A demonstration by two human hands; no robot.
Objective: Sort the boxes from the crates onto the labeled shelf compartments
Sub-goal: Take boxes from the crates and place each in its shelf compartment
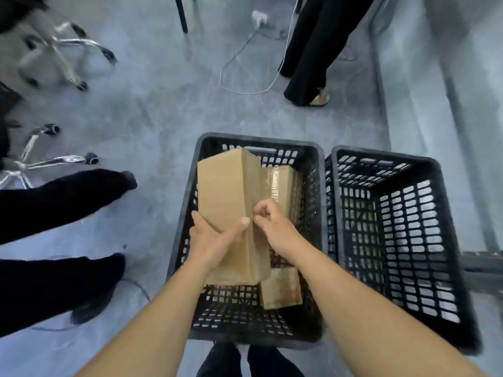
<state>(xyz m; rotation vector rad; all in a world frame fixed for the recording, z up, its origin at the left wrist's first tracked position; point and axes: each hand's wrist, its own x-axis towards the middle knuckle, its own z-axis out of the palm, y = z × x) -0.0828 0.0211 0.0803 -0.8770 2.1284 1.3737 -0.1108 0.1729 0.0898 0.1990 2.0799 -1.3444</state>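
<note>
Tilting up out of the left crate (258, 138), a long cardboard box (226, 191) is held in both hands, its far end reaching the crate's far rim and its near end low over the mesh floor. The left grip (211, 240) is closed on the box's near left part, with the fingers wrapped behind the left edge and the thumb lying across the front face. The right grip (275, 221) is closed too: its curled fingers pinch the box's raised right edge just beside the left thumb tip.

Under and to the right of the long box, a taped box (283, 180) lies against the crate's far right side, with clear tape shining along its top. A small box (281, 291) lies near the crate's near right corner, touching the long box's lower end.

A second black crate (381, 153) stands just right of the first, their rims nearly touching. What lies at its bottom cannot be made out through the mesh.

Both crates sit on a grey floor (152, 110). At the left, two legs in dark trousers (54, 202) stretch toward the crates, with chrome chair bases (62, 50) beyond them. At the far side a person in black trousers (313, 50) stands, one sandalled foot showing, and a white cable (231, 77) loops across the floor beside them.
</note>
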